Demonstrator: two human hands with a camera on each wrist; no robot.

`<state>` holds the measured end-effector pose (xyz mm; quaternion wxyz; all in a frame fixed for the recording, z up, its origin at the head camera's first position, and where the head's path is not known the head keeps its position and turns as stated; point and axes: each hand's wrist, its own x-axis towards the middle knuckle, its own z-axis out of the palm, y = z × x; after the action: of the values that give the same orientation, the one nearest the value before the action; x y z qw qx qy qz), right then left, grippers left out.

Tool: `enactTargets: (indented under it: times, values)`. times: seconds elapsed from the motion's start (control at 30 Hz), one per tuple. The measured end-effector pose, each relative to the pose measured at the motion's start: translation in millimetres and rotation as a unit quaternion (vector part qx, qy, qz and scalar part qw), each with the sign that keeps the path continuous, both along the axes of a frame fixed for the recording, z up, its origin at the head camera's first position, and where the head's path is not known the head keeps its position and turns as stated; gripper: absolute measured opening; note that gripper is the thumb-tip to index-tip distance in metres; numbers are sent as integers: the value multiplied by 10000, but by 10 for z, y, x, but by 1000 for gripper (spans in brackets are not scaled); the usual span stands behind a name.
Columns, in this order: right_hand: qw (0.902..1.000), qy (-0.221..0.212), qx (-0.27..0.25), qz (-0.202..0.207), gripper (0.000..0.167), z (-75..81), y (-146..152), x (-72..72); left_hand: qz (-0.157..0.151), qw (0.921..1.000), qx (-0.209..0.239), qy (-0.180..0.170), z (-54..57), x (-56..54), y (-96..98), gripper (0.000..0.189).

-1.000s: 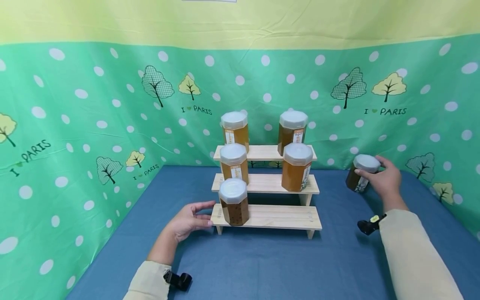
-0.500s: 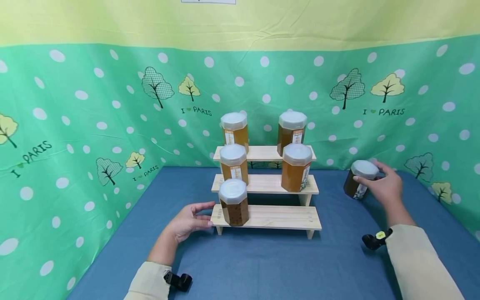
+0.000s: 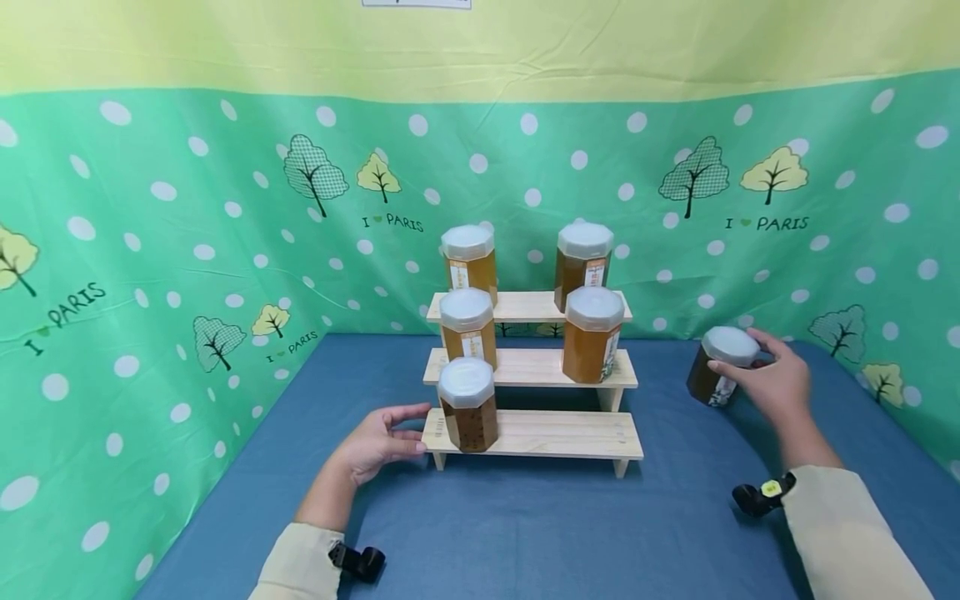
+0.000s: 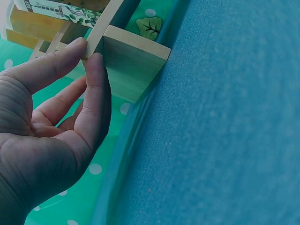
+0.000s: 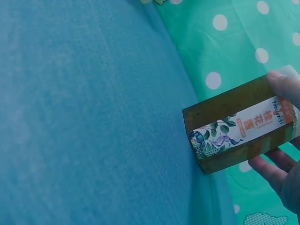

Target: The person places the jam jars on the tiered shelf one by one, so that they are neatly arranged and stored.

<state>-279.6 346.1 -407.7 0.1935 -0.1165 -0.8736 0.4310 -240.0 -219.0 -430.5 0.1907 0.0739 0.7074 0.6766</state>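
On the right, my right hand point(image 3: 776, 379) grips a dark honey jar point(image 3: 703, 379) near its white lid, thumb on one side and fingers on the other. In the right wrist view, the labelled jar point(image 5: 243, 124) has its base at the blue cloth; whether it touches is hard to tell. My left hand point(image 3: 378, 446) pinches the left end of the lowest board of a three-step wooden shelf point(image 3: 562, 433); the left wrist view shows thumb and fingertip on the board edge point(image 4: 101, 30). Close to that hand, a brown speckled jar point(image 3: 471, 421) stands on the lowest step.
Two amber jars, left point(image 3: 468, 333) and right point(image 3: 588, 346), stand on the middle step. The top step holds a golden jar point(image 3: 480, 271) and a darker one point(image 3: 573, 279). Blue cloth point(image 3: 525, 533) covers the table; a green dotted curtain point(image 3: 510, 142) hangs behind.
My right hand has moved the dark jar slightly down in the head view, nearer to me. My left hand and the shelf jars stay where they were.
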Motion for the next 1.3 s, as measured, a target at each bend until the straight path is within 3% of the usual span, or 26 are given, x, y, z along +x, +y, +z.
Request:
enactTargets:
  times: [0.4, 0.83, 1.3]
  values:
    - [9997, -45, 253, 31, 90, 20, -5, 119, 10, 10000, 14, 2, -2, -5, 7, 75]
    - [9992, 21, 363, 166, 90, 143, -153, 304, -38, 10000, 54, 10, -5, -7, -5, 75]
    - [9974, 403, 586, 150, 87, 285, -339, 505, -69, 9999, 78, 0, 4, -1, 0, 75]
